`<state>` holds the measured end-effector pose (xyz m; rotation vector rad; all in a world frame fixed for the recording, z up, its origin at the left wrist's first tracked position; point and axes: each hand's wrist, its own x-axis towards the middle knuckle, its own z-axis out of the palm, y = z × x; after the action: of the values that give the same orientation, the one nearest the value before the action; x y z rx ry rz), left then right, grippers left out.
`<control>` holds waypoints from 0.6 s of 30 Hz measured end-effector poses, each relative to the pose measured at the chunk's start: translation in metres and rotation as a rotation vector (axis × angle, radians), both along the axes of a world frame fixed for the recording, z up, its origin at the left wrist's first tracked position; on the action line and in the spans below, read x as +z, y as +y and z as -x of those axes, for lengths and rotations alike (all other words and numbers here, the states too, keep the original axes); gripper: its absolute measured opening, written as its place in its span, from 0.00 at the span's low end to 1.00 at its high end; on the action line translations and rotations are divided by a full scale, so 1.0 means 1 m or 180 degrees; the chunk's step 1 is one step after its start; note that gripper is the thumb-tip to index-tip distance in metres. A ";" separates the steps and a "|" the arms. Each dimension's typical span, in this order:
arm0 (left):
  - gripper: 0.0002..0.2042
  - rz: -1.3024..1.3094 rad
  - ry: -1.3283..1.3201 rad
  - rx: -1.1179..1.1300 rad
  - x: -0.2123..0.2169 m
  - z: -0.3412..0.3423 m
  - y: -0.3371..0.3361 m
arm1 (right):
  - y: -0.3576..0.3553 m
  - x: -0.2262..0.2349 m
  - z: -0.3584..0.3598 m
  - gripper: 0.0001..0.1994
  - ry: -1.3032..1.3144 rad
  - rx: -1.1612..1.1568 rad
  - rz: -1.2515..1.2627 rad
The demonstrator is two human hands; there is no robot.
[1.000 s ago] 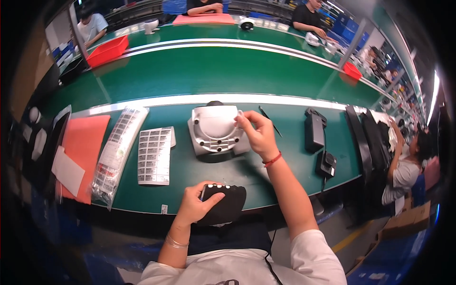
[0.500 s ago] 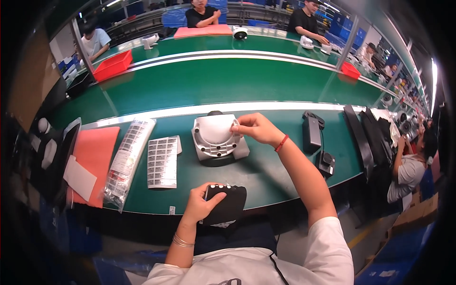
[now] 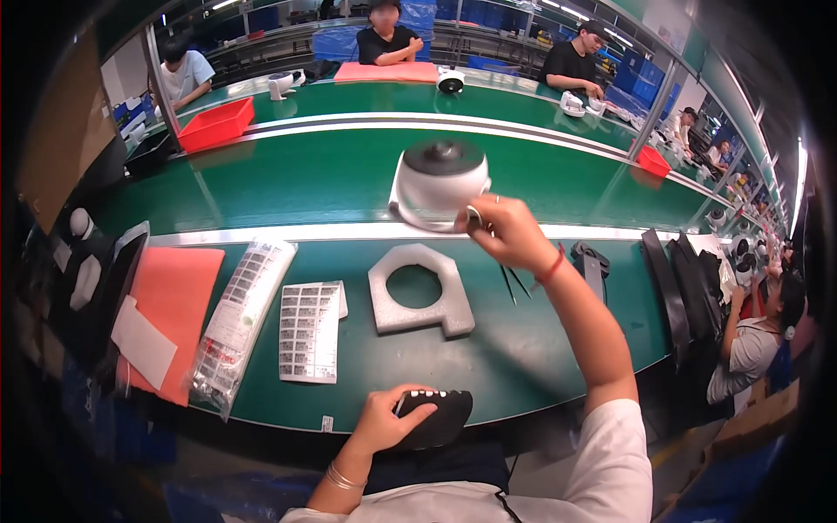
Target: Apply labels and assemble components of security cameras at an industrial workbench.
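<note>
Green table | far edge: white housing just left of right hand, fingers clamped on it | near edge: left hand, fingers clamped on black pad

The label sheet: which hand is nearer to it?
Left. In the picture, the left hand, with a black item, is below and right of the label sheet; the right hand, with a white device, is farther away, higher and further right.

white short-sleeved shirt | red bracelet, right wrist | silver bangles, left wrist | black cord | dark trousers
</note>
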<state>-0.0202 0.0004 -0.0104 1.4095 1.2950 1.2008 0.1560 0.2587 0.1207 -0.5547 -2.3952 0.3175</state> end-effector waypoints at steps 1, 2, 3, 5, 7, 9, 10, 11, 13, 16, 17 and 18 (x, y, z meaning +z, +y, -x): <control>0.10 -0.0064 0.0031 -0.0039 0.001 -0.003 0.003 | 0.019 -0.004 0.000 0.04 -0.0209 -0.0386 -0.0514; 0.10 -0.0131 0.0064 -0.0091 0.002 -0.006 0.006 | 0.040 -0.014 -0.001 0.03 -0.0424 -0.0783 -0.1029; 0.10 -0.0167 0.0053 -0.0099 0.004 -0.011 0.010 | 0.066 -0.029 -0.003 0.03 -0.0453 -0.1036 -0.1201; 0.11 -0.0255 0.0177 -0.0106 0.002 -0.011 0.011 | 0.117 -0.062 -0.002 0.01 -0.0539 -0.1526 -0.1476; 0.12 -0.0173 0.0089 0.0031 -0.002 -0.007 0.005 | 0.169 -0.099 0.011 0.03 -0.0785 -0.1741 -0.1733; 0.12 0.0080 0.0083 0.0196 0.004 0.001 -0.005 | 0.207 -0.132 0.043 0.03 -0.1101 -0.2146 -0.1933; 0.12 0.0281 -0.0034 0.0184 0.015 -0.004 -0.003 | 0.238 -0.161 0.037 0.05 -0.0859 -0.2250 -0.2389; 0.13 0.0223 -0.0017 0.0022 0.009 -0.010 0.001 | 0.263 -0.180 0.009 0.07 -0.0938 -0.2480 -0.2233; 0.13 0.0262 -0.0034 -0.0062 0.010 -0.013 0.002 | 0.264 -0.188 -0.004 0.08 -0.1169 -0.2632 -0.2132; 0.13 0.0444 -0.0069 -0.0086 0.014 -0.012 0.004 | 0.272 -0.176 -0.001 0.10 -0.1395 -0.2404 -0.1834; 0.13 0.0477 0.0026 -0.0045 0.015 -0.010 0.003 | 0.267 -0.171 0.010 0.11 -0.1547 -0.2490 -0.1692; 0.12 0.0354 0.0163 -0.0048 0.016 -0.006 0.003 | 0.262 -0.168 0.021 0.11 -0.1568 -0.2492 -0.1543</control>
<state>-0.0137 0.0035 0.0057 1.3750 1.3629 1.0723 0.1354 0.5206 -0.0475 -1.3652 -2.3337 -0.7933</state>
